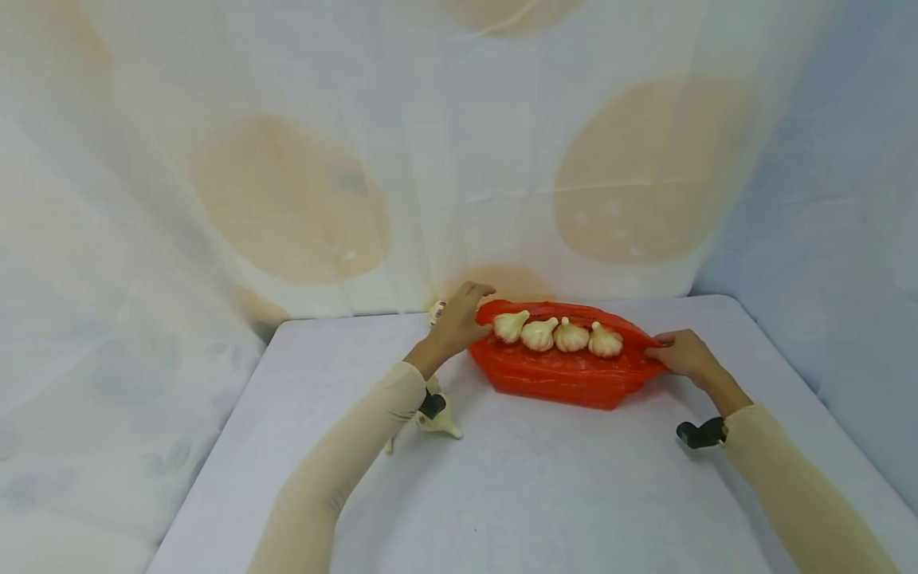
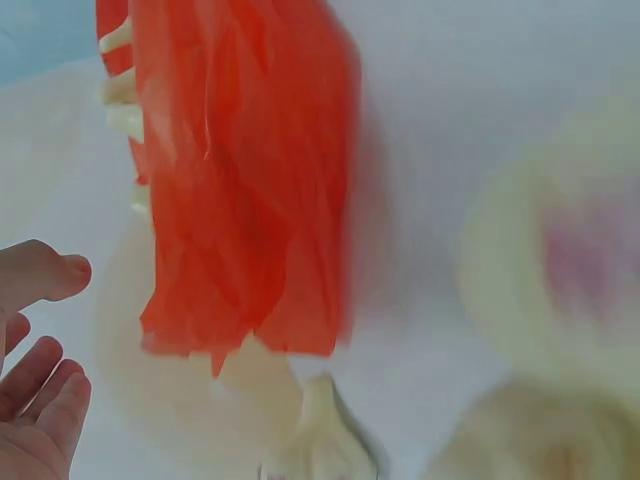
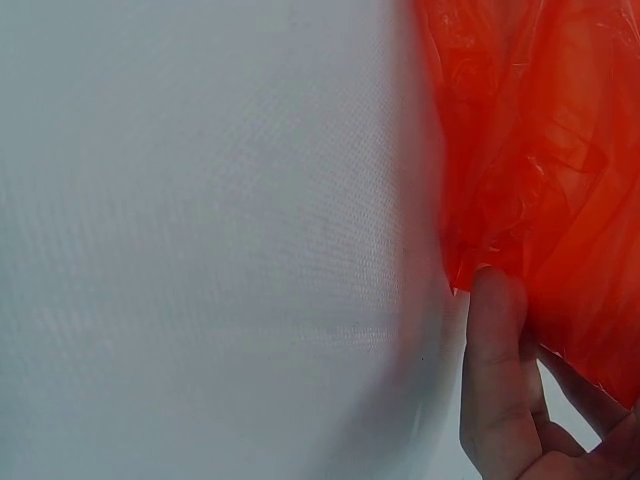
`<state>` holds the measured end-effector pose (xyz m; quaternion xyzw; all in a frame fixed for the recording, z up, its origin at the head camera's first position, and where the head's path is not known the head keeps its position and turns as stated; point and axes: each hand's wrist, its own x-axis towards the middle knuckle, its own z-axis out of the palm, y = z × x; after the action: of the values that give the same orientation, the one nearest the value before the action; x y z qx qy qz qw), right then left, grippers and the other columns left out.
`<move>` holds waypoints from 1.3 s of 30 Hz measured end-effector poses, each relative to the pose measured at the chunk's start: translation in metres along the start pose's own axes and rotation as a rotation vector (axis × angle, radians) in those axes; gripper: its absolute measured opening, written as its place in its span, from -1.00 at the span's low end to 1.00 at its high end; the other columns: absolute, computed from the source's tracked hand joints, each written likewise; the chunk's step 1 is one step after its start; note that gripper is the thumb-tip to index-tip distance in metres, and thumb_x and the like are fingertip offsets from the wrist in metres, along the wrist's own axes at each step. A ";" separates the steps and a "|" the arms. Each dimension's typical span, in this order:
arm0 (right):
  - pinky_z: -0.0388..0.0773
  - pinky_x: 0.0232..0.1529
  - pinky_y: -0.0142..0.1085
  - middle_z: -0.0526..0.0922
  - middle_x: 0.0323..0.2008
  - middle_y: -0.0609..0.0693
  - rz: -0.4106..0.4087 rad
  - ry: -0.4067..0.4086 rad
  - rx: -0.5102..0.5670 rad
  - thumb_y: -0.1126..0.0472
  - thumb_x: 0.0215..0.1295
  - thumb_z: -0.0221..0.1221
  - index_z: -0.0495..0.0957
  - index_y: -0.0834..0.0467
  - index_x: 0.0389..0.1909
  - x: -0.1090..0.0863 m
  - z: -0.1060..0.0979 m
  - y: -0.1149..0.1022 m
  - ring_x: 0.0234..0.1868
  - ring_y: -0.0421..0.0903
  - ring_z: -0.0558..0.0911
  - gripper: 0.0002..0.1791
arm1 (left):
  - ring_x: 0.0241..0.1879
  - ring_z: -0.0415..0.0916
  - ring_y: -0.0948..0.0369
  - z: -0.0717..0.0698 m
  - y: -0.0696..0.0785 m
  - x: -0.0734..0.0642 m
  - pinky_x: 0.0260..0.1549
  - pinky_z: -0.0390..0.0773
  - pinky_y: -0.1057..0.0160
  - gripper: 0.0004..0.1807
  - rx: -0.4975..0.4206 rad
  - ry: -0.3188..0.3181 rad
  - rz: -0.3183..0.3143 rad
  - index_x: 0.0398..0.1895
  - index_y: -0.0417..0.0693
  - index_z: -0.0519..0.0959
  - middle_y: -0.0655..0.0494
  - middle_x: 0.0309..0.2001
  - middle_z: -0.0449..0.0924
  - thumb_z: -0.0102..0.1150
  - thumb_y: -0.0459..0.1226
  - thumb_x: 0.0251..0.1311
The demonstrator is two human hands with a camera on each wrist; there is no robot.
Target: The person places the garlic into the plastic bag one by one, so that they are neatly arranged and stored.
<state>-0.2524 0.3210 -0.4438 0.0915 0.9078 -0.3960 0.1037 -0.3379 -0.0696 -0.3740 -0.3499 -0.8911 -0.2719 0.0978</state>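
A red plastic bag (image 1: 555,384) lies across the far part of the table, its opening facing up. Several white garlic bulbs (image 1: 538,336) sit in a row in that opening, stems up. At the bag's left end is my left hand (image 1: 457,322), thumb and fingers spread apart; in the left wrist view this hand (image 2: 42,400) stands off the bag (image 2: 245,180) and holds nothing. My right hand (image 1: 687,355) pinches the bag's right end; in the right wrist view its thumb and fingers are on the red plastic (image 3: 560,180).
More garlic bulbs (image 1: 439,418) lie on the white table (image 1: 559,494) beneath my left forearm, partly hidden by it. Another bulb (image 1: 436,311) is behind my left hand near the back edge. A patterned cloth (image 1: 445,159) hangs behind the table.
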 end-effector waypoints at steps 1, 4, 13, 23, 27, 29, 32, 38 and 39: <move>0.57 -0.06 -0.08 0.46 0.07 0.45 0.002 -0.003 0.000 0.14 0.40 0.07 0.29 0.55 0.23 -0.001 0.000 0.000 -0.10 0.19 0.50 -0.40 | 0.07 0.43 0.05 -0.004 -0.001 -0.002 0.10 0.48 0.20 -0.36 -0.002 -0.001 0.006 0.19 -0.21 0.45 -0.07 0.11 0.42 0.43 -0.46 -0.04; 0.57 -0.08 -0.09 0.46 0.07 0.45 0.001 -0.009 0.000 0.14 0.40 0.08 0.29 0.56 0.23 -0.001 -0.001 0.000 -0.11 0.19 0.50 -0.39 | 0.08 0.42 0.06 -0.015 -0.004 -0.010 0.10 0.47 0.20 -0.38 0.005 -0.002 0.013 0.18 -0.21 0.45 -0.06 0.11 0.41 0.40 -0.48 -0.04; 0.57 -0.09 -0.09 0.46 0.07 0.47 -0.032 0.001 -0.021 0.14 0.39 0.08 0.30 0.57 0.22 -0.001 -0.002 0.003 -0.10 0.20 0.50 -0.39 | 0.02 0.43 0.08 -0.046 -0.012 -0.040 0.02 0.51 0.18 -0.38 0.053 -0.064 -0.021 0.20 -0.19 0.44 -0.07 0.10 0.42 0.41 -0.45 0.00; 0.59 -0.17 -0.20 0.49 0.04 0.43 -0.025 -0.019 0.017 0.14 0.40 0.07 0.30 0.55 0.23 0.000 -0.002 0.004 -0.12 0.16 0.51 -0.40 | 0.05 0.46 0.04 -0.071 -0.029 -0.080 0.06 0.47 0.10 -0.37 0.146 -0.060 0.049 0.14 -0.24 0.48 -0.06 0.03 0.47 0.46 -0.44 -0.10; 0.59 -0.19 -0.22 0.49 0.03 0.42 -0.033 -0.022 0.020 0.14 0.40 0.06 0.29 0.56 0.23 0.000 -0.002 0.004 -0.13 0.14 0.52 -0.40 | 0.06 0.45 0.04 -0.081 -0.035 -0.100 0.06 0.46 0.09 -0.41 0.153 -0.093 0.090 0.08 -0.22 0.51 -0.03 0.00 0.50 0.46 -0.46 -0.10; 0.58 -0.19 -0.23 0.49 0.03 0.42 -0.039 -0.020 0.018 0.14 0.40 0.06 0.29 0.56 0.23 0.001 -0.002 0.004 -0.13 0.15 0.51 -0.40 | 0.07 0.45 0.06 -0.085 -0.037 -0.108 0.06 0.47 0.10 -0.45 0.161 -0.140 0.113 0.07 -0.19 0.52 0.00 0.02 0.49 0.45 -0.45 -0.08; 0.59 -0.16 -0.20 0.48 0.05 0.43 -0.032 -0.018 0.020 0.15 0.41 0.05 0.28 0.56 0.24 0.001 -0.002 0.004 -0.12 0.16 0.51 -0.40 | 0.09 0.44 0.10 -0.091 -0.034 -0.120 0.06 0.48 0.13 -0.48 0.175 -0.250 0.137 0.06 -0.13 0.52 0.05 0.05 0.47 0.44 -0.42 -0.03; 0.59 -0.12 -0.15 0.47 0.07 0.44 -0.021 -0.023 0.024 0.14 0.41 0.05 0.27 0.55 0.25 0.002 -0.001 0.005 -0.09 0.18 0.50 -0.39 | 0.06 0.43 0.19 -0.101 -0.014 -0.135 0.03 0.51 0.22 -0.54 0.262 -0.546 0.213 0.02 -0.03 0.56 0.13 0.07 0.44 0.44 -0.37 0.00; 0.59 -0.11 -0.15 0.47 0.07 0.44 -0.018 -0.023 0.021 0.14 0.41 0.05 0.27 0.55 0.25 0.002 -0.001 0.005 -0.09 0.18 0.50 -0.39 | 0.06 0.43 0.19 -0.102 -0.010 -0.138 0.01 0.52 0.23 -0.53 0.292 -0.583 0.235 0.02 -0.02 0.57 0.13 0.07 0.44 0.45 -0.36 -0.01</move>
<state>-0.2533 0.3256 -0.4475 0.0796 0.9031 -0.4075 0.1098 -0.2449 -0.2104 -0.3437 -0.4954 -0.8647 -0.0171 -0.0811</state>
